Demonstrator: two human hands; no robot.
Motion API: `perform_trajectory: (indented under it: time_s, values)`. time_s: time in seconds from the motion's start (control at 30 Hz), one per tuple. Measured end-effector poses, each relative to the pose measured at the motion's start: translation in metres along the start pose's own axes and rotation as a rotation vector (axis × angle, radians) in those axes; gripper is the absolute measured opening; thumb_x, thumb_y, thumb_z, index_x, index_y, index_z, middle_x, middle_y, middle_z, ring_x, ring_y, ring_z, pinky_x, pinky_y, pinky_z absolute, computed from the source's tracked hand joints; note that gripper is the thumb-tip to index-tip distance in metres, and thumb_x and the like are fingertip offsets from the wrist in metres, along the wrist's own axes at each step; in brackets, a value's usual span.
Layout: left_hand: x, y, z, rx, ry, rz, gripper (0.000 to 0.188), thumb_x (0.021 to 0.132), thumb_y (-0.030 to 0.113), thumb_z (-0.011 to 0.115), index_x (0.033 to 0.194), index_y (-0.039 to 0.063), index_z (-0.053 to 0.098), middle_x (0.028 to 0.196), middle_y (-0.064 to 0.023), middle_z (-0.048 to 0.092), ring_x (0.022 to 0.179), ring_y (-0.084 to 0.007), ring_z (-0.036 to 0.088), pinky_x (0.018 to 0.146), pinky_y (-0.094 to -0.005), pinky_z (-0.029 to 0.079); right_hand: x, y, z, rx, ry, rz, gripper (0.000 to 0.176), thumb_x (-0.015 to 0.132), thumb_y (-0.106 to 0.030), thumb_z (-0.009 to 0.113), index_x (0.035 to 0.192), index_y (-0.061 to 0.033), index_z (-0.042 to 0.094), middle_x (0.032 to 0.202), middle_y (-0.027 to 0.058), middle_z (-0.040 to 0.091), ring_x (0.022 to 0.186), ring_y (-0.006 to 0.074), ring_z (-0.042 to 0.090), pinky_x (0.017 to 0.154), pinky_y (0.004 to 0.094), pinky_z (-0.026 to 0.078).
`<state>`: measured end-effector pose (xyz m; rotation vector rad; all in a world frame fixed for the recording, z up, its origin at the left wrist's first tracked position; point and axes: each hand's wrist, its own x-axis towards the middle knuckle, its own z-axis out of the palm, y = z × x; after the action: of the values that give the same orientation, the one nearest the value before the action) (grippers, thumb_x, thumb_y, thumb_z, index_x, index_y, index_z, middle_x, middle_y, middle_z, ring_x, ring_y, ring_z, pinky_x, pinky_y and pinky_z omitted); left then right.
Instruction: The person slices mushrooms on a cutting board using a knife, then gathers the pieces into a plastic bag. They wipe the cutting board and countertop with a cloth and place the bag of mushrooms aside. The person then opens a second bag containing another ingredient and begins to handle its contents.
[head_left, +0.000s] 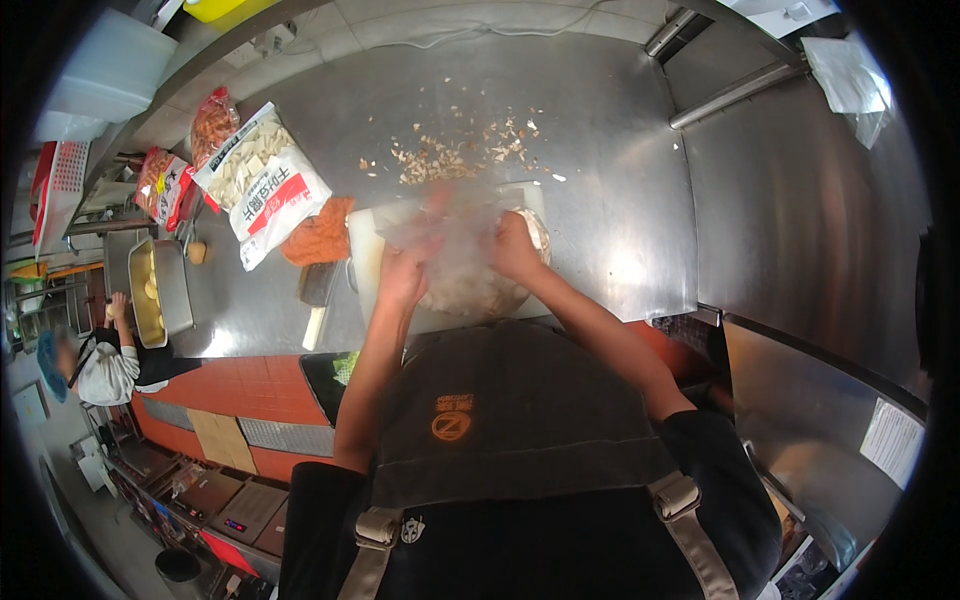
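Note:
Both my hands grip a clear plastic bag (466, 225), blurred, above a white cutting board (362, 225). At the bag's left side my left hand (403, 271) has its fingers closed on the plastic. My right hand (514, 246) pinches the other side. Under the bag lies a round, pale mass (487, 296), partly hidden, perhaps in a bowl or bag; its contents cannot be told. Brown and whitish scraps (435, 157) are scattered on the steel table beyond the board. A cleaver (319, 289) with a pale handle lies left of the board, near an orange cloth (321, 234).
On the steel table (615, 180), at left, are a printed bag of white pieces (262, 180), two red-printed food bags (215, 127) and a deep metal pan (161, 292). A co-worker (105, 371) in a blue hair cover stands by the pan. A steel panel (795, 217) is at right.

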<state>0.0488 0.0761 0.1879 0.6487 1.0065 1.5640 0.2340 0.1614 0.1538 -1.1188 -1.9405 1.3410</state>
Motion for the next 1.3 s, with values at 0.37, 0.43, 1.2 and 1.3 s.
perform_trajectory:
  time_s: [0.37,0.43,1.2,1.3]
  values:
    - [0.022,-0.038,-0.036,0.156,-0.137,-0.19,0.021,0.105,0.012,0.06,0.111,0.004,0.078,0.082,-0.0065,0.073,0.065,-0.0176,0.065,0.068,-0.0371,0.054,0.018,0.0,-0.039,1.151,-0.026,0.399,0.022,0.099,-0.009,0.067,0.078,-0.0073,0.064,0.1,0.0204,0.082,0.092,0.0315,0.077,0.079,0.0418,0.061]
    - [0.032,-0.052,-0.006,0.723,-0.034,-0.02,0.023,0.105,0.011,0.059,0.115,0.0,0.077,0.083,-0.0078,0.073,0.067,-0.0157,0.065,0.059,-0.0334,0.05,0.009,-0.007,-0.043,1.133,-0.15,0.259,0.03,0.101,-0.01,0.064,0.074,-0.0123,0.052,0.098,0.021,0.08,0.086,0.027,0.075,0.071,0.0369,0.058]
    - [0.011,-0.032,0.011,0.467,-0.145,-0.41,0.051,0.115,0.05,0.056,0.143,0.009,0.066,0.1,0.0017,0.065,0.082,-0.0091,0.058,0.07,-0.0307,0.053,-0.024,-0.034,-0.032,0.104,-0.056,-0.239,0.031,0.094,0.012,0.064,0.122,0.0014,0.072,0.118,0.013,0.074,0.11,0.0217,0.073,0.092,0.0365,0.059]
    - [0.01,-0.018,0.016,0.474,-0.142,-0.425,0.057,0.115,0.054,0.056,0.152,0.012,0.062,0.106,0.0028,0.063,0.079,-0.0064,0.055,0.069,-0.0268,0.054,-0.007,-0.015,-0.044,0.571,-0.071,0.161,0.037,0.1,0.004,0.068,0.136,-0.0021,0.072,0.12,0.0068,0.075,0.107,0.0171,0.071,0.093,0.0338,0.058]
